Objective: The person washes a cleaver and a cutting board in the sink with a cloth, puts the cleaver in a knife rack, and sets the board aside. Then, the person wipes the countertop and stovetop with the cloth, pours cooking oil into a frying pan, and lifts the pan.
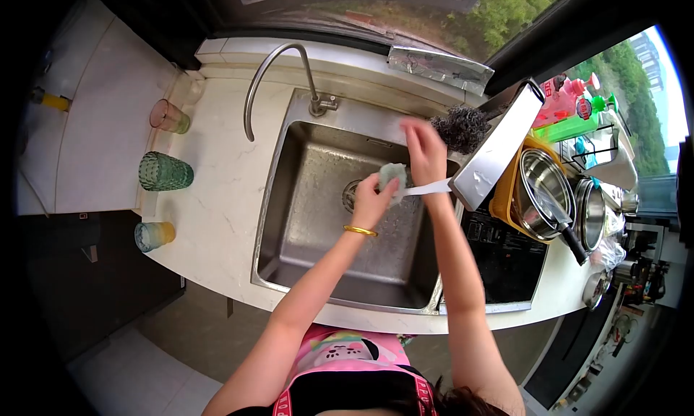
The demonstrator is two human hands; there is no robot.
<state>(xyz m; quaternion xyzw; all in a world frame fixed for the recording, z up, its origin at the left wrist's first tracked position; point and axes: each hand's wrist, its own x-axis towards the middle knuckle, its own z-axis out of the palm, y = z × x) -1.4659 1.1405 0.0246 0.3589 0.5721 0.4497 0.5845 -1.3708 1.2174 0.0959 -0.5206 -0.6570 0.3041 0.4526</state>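
Observation:
My left hand [372,203], with a gold bangle at the wrist, is closed on a crumpled pale green cloth [392,179] above the sink [318,260]. Beside it, my right hand [425,145] is raised near the sink's back right corner. Motion blurs its fingers, so whether they hold anything is unclear. A narrow white strip [428,188] runs from beside the cloth past my right wrist to a long, white and silver boxy object [499,152]. Where the strip ends is hard to make out. A dark, wiry scrubber [460,129] sits close to my right hand.
A curved faucet [278,54] rises behind the sink. Several tumblers, including a green one [166,172], stand on the left counter [224,163]. At right are a yellow basin [508,199] with steel bowls, a black-handled knife [571,239], pump bottles [571,101] and a black cooktop [506,257].

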